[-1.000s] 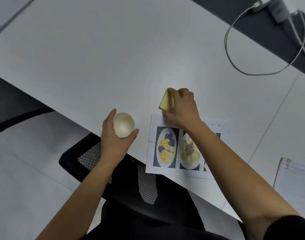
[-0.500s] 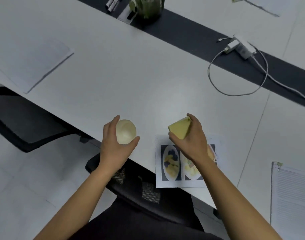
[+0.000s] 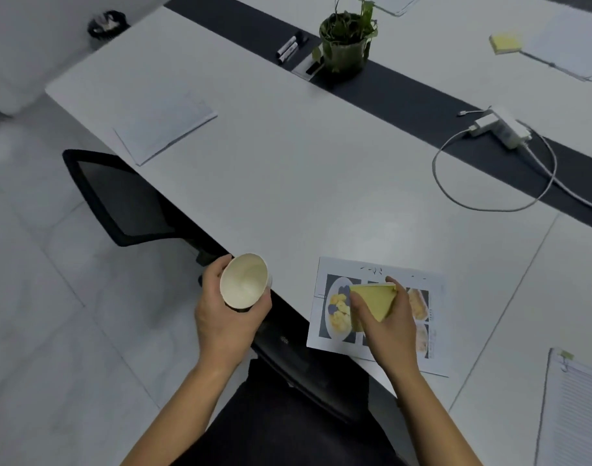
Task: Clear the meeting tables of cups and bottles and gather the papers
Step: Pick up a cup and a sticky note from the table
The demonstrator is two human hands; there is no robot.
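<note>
Left hand point(image 3: 225, 326) (cup point(image 3: 244, 280)) — right hand point(image 3: 388, 327), notepad point(image 3: 373, 299)

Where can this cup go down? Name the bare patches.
Largest bare patch: the white table top between the paper stack, the dark strip, the cable loop and the photo sheet. A smaller one lies between photo sheet and lined pad. Crowded: the strip by the plant.

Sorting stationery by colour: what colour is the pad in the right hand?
Yellow: the pad shows best in head view.
</note>
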